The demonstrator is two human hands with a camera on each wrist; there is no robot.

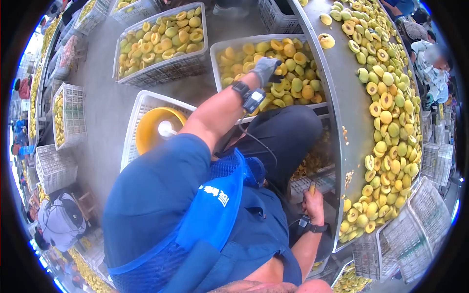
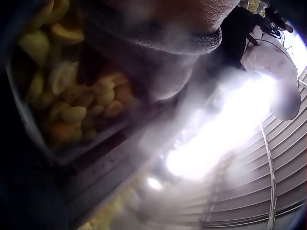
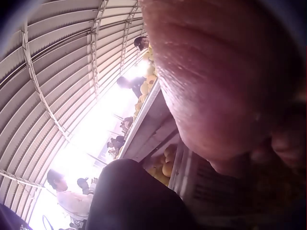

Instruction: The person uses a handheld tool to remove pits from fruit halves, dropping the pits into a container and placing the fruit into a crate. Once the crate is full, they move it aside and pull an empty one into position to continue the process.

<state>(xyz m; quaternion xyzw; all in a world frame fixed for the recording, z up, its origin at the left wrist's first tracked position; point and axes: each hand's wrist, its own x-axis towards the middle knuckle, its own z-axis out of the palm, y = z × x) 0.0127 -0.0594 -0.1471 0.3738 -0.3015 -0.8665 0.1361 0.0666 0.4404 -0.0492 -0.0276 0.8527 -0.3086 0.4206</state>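
My left hand [image 1: 266,71], in a grey glove with dark fingertips, reaches over a white crate [image 1: 213,61] full of halved yellow-green peaches [image 1: 293,53]. Its fingertips are right at the fruit; I cannot tell whether they grasp a piece. In the left wrist view the glove [image 2: 158,62] is dark and blurred, with fruit beside it. My bare right hand [image 1: 313,206] grips a small tool with a yellowish end [image 1: 312,187] sticking up from the fist, low beside the table edge. The right wrist view shows mostly the hand's skin [image 3: 216,81], which hides the tool.
A metal table [image 1: 337,122] on the right carries a long heap of halved peaches [image 1: 386,117]. Another full crate [image 1: 117,63] stands at the upper left. A yellow bucket [image 1: 146,132] sits in a white crate by my left arm. Stacked crates [image 1: 415,234] lean beyond the table's near end.
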